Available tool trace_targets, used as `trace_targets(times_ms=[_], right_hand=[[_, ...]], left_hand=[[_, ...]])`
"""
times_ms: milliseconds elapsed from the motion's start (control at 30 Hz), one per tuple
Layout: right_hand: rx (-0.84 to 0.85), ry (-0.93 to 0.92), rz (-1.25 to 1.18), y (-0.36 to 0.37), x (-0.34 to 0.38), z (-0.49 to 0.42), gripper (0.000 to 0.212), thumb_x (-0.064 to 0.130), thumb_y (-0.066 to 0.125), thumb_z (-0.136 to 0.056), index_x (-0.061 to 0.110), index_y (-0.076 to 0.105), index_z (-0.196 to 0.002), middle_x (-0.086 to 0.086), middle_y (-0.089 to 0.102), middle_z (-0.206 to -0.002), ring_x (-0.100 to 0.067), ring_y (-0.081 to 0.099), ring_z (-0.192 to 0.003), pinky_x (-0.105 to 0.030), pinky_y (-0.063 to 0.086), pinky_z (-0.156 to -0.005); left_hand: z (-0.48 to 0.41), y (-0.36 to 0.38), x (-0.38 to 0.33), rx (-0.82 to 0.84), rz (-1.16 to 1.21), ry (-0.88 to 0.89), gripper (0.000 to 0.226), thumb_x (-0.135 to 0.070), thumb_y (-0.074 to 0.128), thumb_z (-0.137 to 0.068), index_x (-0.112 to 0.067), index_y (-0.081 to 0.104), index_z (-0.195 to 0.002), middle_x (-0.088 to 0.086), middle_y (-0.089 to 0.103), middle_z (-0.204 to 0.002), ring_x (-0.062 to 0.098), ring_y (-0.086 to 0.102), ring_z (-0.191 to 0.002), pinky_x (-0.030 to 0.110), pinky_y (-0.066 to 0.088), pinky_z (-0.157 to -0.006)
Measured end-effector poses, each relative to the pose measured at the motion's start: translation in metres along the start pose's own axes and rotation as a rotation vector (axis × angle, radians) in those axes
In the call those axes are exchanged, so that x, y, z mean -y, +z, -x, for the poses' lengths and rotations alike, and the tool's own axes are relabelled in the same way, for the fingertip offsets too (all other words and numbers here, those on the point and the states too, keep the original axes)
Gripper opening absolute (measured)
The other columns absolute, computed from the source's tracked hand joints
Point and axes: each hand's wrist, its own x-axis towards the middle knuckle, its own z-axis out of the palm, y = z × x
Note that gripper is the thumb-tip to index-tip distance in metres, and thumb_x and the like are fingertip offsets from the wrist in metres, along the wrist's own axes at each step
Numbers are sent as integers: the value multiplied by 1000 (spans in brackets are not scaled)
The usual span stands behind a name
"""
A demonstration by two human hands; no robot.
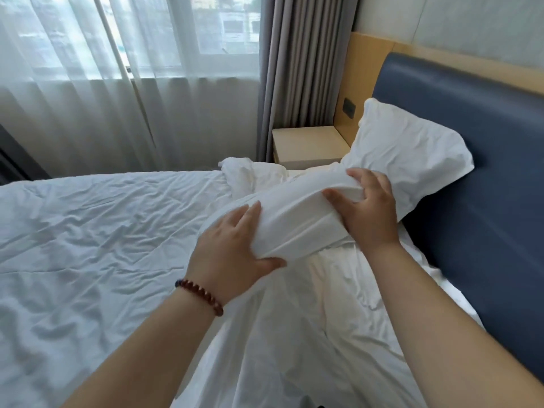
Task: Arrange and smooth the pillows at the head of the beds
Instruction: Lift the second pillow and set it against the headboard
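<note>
Pillow held lifted over the bed, right of centre. Left hand clasps its near end, thumb beneath. Right hand curls round its far end. Second pillow leans on the blue headboard, just beyond.

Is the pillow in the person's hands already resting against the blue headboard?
No, the left hand and right hand grip the held pillow short of the headboard; only the second pillow leans on it.
</note>
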Motion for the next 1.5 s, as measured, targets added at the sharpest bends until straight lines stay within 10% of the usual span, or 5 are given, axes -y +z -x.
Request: trace_targets(times_ms=[267, 533, 867, 1133, 1500], right_hand=[[18, -366, 129, 6, 3, -16, 74, 82, 32, -82, 33, 58, -131, -1, 39, -151, -29, 21, -144, -55, 23, -114], [-116, -277, 191, 42, 29, -71, 73, 78, 36, -81, 20, 69, -112, -7, 60, -119, -32, 50, -112, -50, 45, -91], [1, 33, -458, 66, 29, -79, 66, 50, 62, -76, 20, 46, -132, 11, 51, -116, 4, 52, -96, 2, 40, -71], [-187, 69, -341, 39, 50, -106, 39, 54, 65, -82, 25, 47, -102, 17, 55, -87, 2, 54, -76, -5, 37, -58], [-550, 123, -286, -90, 112, -97, 43, 60, 65, -82, 22, 48, -93, 14, 55, -81, 2, 51, -73, -16, 35, -59]], left_hand=[[-45, -30, 29, 41, -13, 164, 105, -74, 73, -61, -32, 36, -150, -13, 39, -152, 15, 42, -135, 34, 38, -107], [-55, -35, 27, -514, -376, 116, 74, -71, 47, -78, -14, 68, -120, 4, 71, -113, 28, 68, -96, 39, 52, -76], [-87, -47, 61, -237, -382, -43, 125, -98, 36, -45, -19, 44, -142, 1, 58, -133, 28, 58, -118, 44, 45, -96], [-124, -88, 44, -531, -319, 251, 82, -84, 56, -57, -16, 67, -101, 2, 72, -92, 28, 70, -86, 39, 51, -82], [-165, -183, -48, -383, -100, 482, 68, -77, 71, -54, -32, 64, -104, -12, 64, -95, 16, 59, -90, 30, 43, -73]])
